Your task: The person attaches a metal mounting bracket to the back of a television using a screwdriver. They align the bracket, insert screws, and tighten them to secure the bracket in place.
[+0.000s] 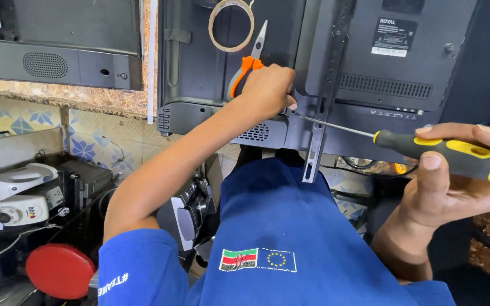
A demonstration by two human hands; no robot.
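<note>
Workshop clutter lower left. Right hand (455, 187) gripped the black-yellow screwdriver (443, 152) at right; left hand (267, 90), closed, steadied its tip at frame centre on the TV back panel (370, 107). Best to keep the shaft square to the screw.

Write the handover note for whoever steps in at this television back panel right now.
Right hand: gripping the black and yellow screwdriver; its shaft runs left to a point on the television back panel beside the left hand.
Left hand: closed and resting on the panel right at the screwdriver tip, which it hides.
Nearby: orange-handled pliers and a tape roll lie on the panel above the left hand; a grey metal bracket sits below the shaft.
Done or left: the pictures cannot show whether any screw is out.
</note>
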